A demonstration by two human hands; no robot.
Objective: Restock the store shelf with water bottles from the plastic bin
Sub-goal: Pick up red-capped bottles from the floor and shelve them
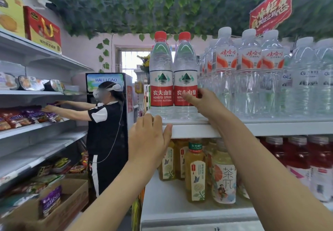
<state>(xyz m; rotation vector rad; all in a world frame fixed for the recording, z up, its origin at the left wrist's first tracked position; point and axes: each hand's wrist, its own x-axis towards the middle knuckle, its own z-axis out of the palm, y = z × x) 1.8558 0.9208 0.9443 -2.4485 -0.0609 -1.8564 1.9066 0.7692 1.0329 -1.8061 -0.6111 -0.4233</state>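
Observation:
Two red-capped, red-labelled water bottles stand side by side at the left end of the top white shelf [189, 130]. My right hand [203, 103] wraps around the lower part of the right bottle [184, 65], thumb across its label. The left bottle [161, 79] stands free beside it. My left hand [149, 137] rests on the shelf's front edge just below the left bottle, fingers over the lip, holding no bottle. The plastic bin is out of view.
White-capped water bottles [250, 72] fill the top shelf to the right. Tea and red drink bottles [223, 173] stand on the shelf below. A person [106, 131] stocks snack shelves on the left of the aisle, near a cardboard box [68, 205].

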